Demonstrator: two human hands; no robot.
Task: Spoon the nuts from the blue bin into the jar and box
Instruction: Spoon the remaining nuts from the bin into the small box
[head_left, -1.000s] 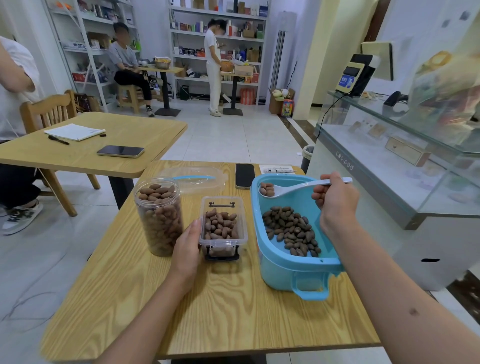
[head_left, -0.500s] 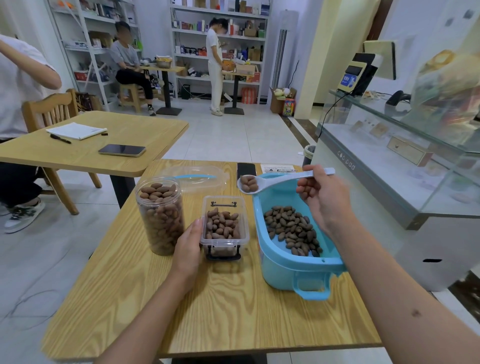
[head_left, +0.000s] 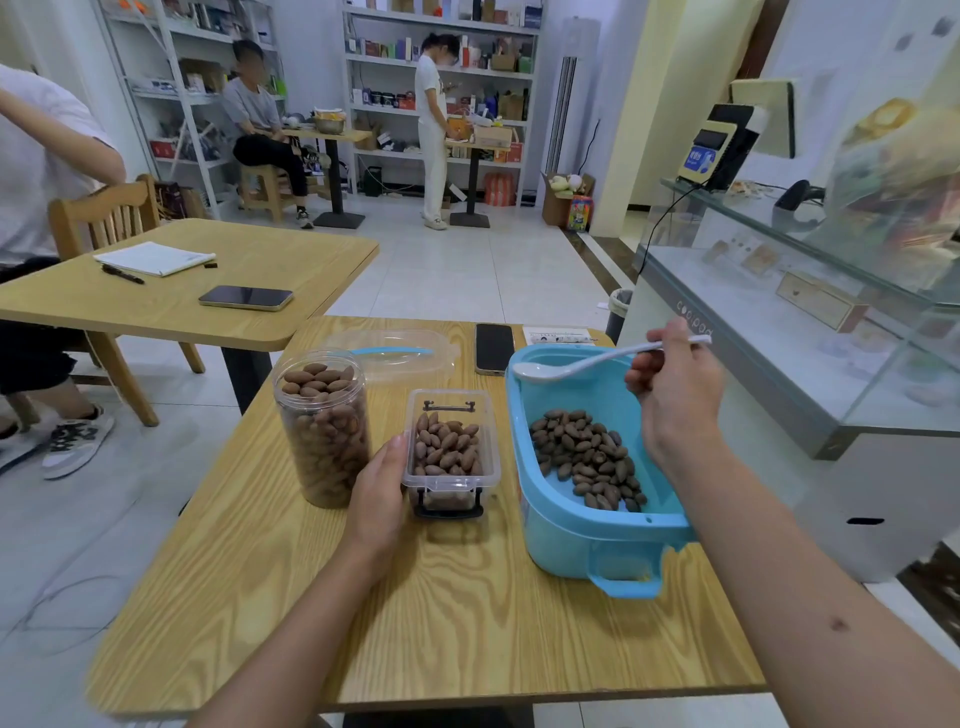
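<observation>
Head view, read from left to right across a wooden table (head_left: 467, 623). Farthest left stands a clear jar (head_left: 323, 431), upright and filled with nuts to near its rim. Just beside it the left hand (head_left: 378, 483) rests with straight fingers against the left wall of a small clear box (head_left: 451, 451), which is roughly half full. Right of the box sits the blue bin (head_left: 592, 530), with a thin layer of dark nuts (head_left: 587, 457) on its floor. Over the bin's far left corner hangs a white spoon (head_left: 582, 362); no nuts are visible in its bowl. Its long handle runs rightward into the pinching right hand (head_left: 675, 395). The nuts lie below and slightly toward the person from the spoon's bowl, so the next scoop is probably a short dip down.
</observation>
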